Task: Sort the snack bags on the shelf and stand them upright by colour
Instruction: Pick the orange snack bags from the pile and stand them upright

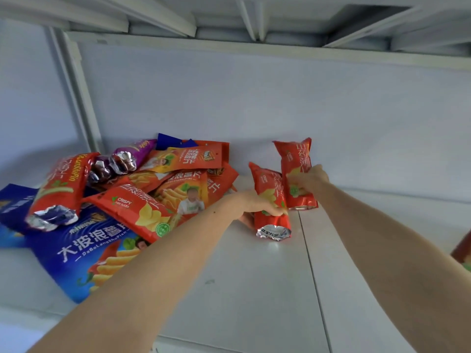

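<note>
Two red snack bags stand near the back wall of the white shelf (254, 289). My right hand (309, 180) grips the rear red bag (295, 159), which stands upright against the wall. In front of it, my left hand (252, 202) holds the second red bag (267, 184), which leans forward with its silver bottom seam (274, 233) toward me. To the left lies a jumbled pile: several red and orange bags (153, 200), a purple bag (132, 154), a dark blue bag (168, 140) at the back, and a large blue bag (84, 253) lying flat in front.
A white upright post (76, 98) bounds the shelf on the left, and the underside of the shelf above (229, 21) hangs overhead. A seam (311, 263) runs front to back through the shelf board. Part of another red pack (462, 247) shows at the right edge.
</note>
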